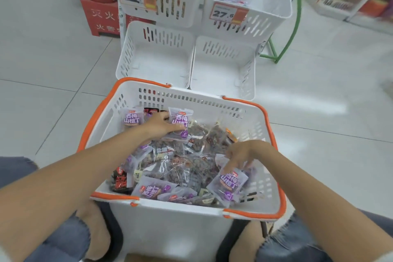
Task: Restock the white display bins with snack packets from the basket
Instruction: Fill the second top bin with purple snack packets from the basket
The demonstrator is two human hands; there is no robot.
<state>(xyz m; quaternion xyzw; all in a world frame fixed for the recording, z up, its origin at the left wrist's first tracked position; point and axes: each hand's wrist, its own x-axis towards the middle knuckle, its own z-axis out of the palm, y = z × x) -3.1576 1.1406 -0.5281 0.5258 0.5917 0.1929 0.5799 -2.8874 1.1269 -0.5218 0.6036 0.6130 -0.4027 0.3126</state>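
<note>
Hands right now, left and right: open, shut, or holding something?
Left hand: grips the far purple packet.
Right hand: fingers pinch the near purple packet at its top edge.

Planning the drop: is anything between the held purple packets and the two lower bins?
Only the basket's far wall. The far packet in the left hand and near packet in the right hand must go over it; the lower bins are open-topped.
</note>
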